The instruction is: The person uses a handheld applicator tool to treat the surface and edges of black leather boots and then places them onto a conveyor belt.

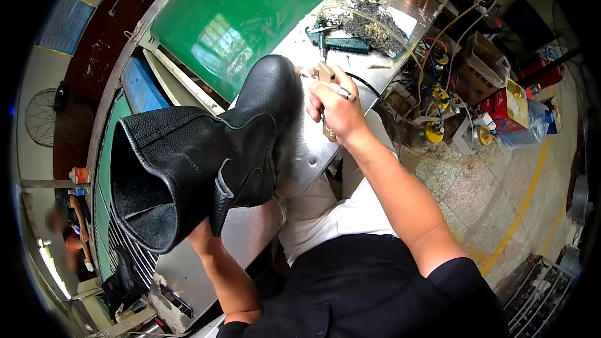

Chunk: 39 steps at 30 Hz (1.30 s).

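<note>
A tall black leather boot [250, 125] lies tilted over the metal bench, its open shaft facing left and its toe pointing away. Beneath its shaft, my left hand [201, 233] holds it from below; the fingers are mostly hidden behind the leather. In my right hand [338, 106], closed around its grip, is a bronze-coloured gun-shaped tool [327, 74]. Its nozzle end points left, close beside the boot's toe. A black hose [366, 82] runs near the tool.
The metal bench top [313, 150] carries a dark, crusty heap [369, 22] and a green-handled tool [344, 44]. A green sheet [238, 19] covers the far left. Cables and yellow-capped parts [433, 131] clutter the right side. Another black boot [125, 278] stands lower left, near a person [78, 228].
</note>
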Each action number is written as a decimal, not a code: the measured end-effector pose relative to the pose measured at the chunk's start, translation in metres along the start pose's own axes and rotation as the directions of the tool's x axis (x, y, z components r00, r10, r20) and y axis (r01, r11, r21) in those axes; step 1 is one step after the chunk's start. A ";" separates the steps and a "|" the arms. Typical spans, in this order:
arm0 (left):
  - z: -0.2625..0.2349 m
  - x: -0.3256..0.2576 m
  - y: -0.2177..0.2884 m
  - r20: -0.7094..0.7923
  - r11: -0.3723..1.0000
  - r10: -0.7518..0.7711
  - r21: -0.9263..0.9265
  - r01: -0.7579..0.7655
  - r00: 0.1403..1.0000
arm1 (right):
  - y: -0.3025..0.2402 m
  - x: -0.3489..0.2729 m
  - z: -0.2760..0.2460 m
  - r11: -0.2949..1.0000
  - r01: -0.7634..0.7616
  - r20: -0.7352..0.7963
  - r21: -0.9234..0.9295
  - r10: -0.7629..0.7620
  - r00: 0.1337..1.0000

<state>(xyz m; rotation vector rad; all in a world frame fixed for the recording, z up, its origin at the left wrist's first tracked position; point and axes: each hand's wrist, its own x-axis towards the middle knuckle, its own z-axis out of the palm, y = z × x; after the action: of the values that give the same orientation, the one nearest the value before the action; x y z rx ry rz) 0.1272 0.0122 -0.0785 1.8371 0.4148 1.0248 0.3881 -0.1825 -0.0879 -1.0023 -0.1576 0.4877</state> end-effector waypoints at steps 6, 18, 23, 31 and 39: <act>0.000 -0.006 -0.006 -0.070 0.995 -0.053 -0.091 0.047 0.996 | 0.010 -0.045 0.000 0.988 0.034 -0.028 -0.153 -0.039 0.999; 0.003 0.155 0.019 0.136 0.705 -0.285 -0.641 0.303 0.949 | -0.005 0.022 -0.050 0.916 0.299 -0.050 -0.268 -0.323 0.945; 0.088 0.327 0.045 -0.135 0.965 -0.078 -0.258 0.041 0.988 | 0.009 0.021 -0.054 0.876 0.308 -0.004 -0.371 -0.333 0.943; 0.272 0.377 0.022 0.488 0.914 0.317 0.072 -0.400 0.813 | -0.004 0.029 -0.039 0.931 0.279 0.025 -0.235 -0.281 0.959; 0.189 0.135 -0.058 0.678 0.919 -0.359 0.378 0.114 0.641 | 0.019 0.045 -0.089 0.885 0.380 0.091 -0.268 -0.369 0.925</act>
<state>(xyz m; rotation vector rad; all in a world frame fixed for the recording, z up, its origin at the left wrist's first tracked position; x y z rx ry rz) 0.3659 0.0202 -0.1014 2.2160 0.3050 -0.0425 0.4527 -0.2212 -0.1558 -1.2081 -0.4569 0.1277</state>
